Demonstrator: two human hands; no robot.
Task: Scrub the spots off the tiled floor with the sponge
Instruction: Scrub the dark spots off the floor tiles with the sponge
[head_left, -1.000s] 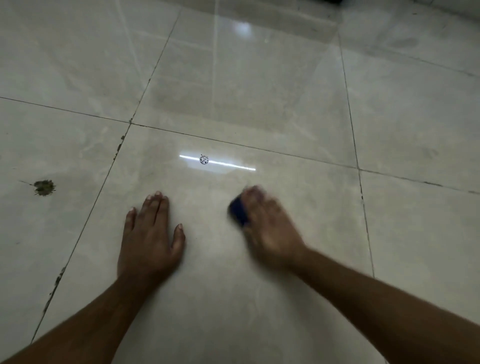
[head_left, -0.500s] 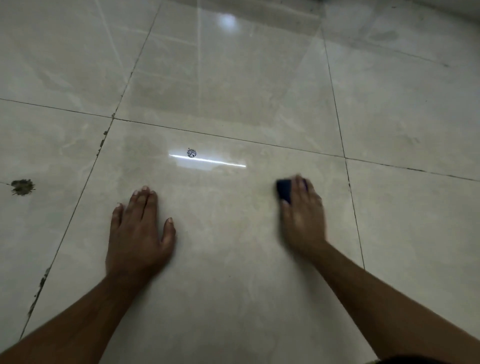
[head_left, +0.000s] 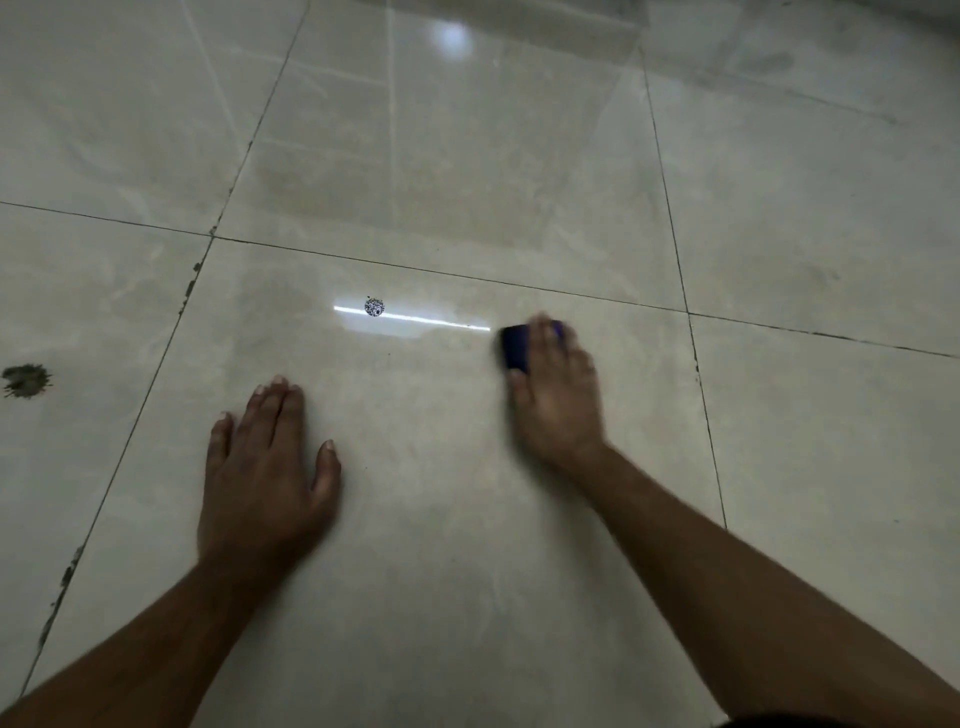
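Our right hand (head_left: 558, 400) presses the dark blue sponge (head_left: 515, 347) to the tiled floor (head_left: 779, 208), fingers curled over it. Our left hand (head_left: 265, 467) lies flat, fingers straight. A dark spot (head_left: 26, 379) sits far left.

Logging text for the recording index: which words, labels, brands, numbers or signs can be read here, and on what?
None can be read.
Speckled round mark on the floor tile: a dot pattern, no letters legible.
Blue sponge under the right hand: blurred, no label visible.
Dark spot: a stain, not a sign.
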